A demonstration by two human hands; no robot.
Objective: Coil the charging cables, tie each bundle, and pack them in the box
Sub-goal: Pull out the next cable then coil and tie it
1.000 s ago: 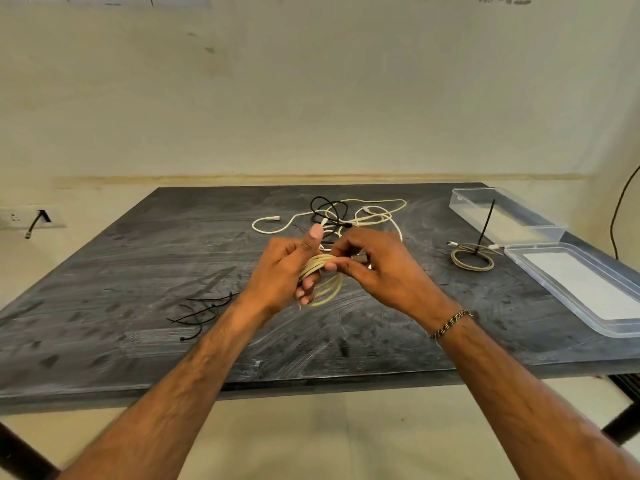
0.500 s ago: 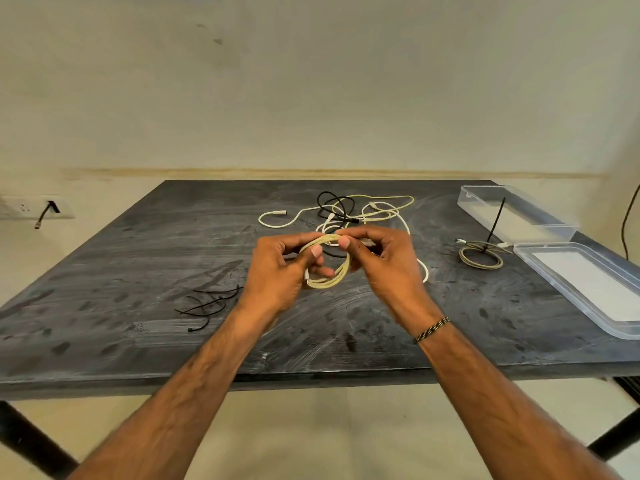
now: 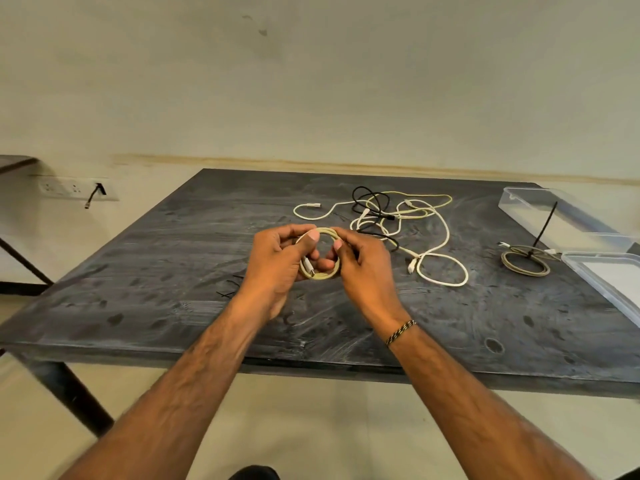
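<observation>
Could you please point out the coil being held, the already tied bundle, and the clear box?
Held coil (image 3: 320,277): head view, on its lower arc between the two hands.
Tied bundle (image 3: 525,268): head view, on the near side of the ring.
Clear box (image 3: 526,199): head view, on its far left rim.

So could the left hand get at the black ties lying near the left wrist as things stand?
Probably not at once. The left hand grips the coiled cable together with the right hand, so it is occupied. The black ties lie uncovered on the table just beside it; freeing that hand would leave the way open.
</observation>
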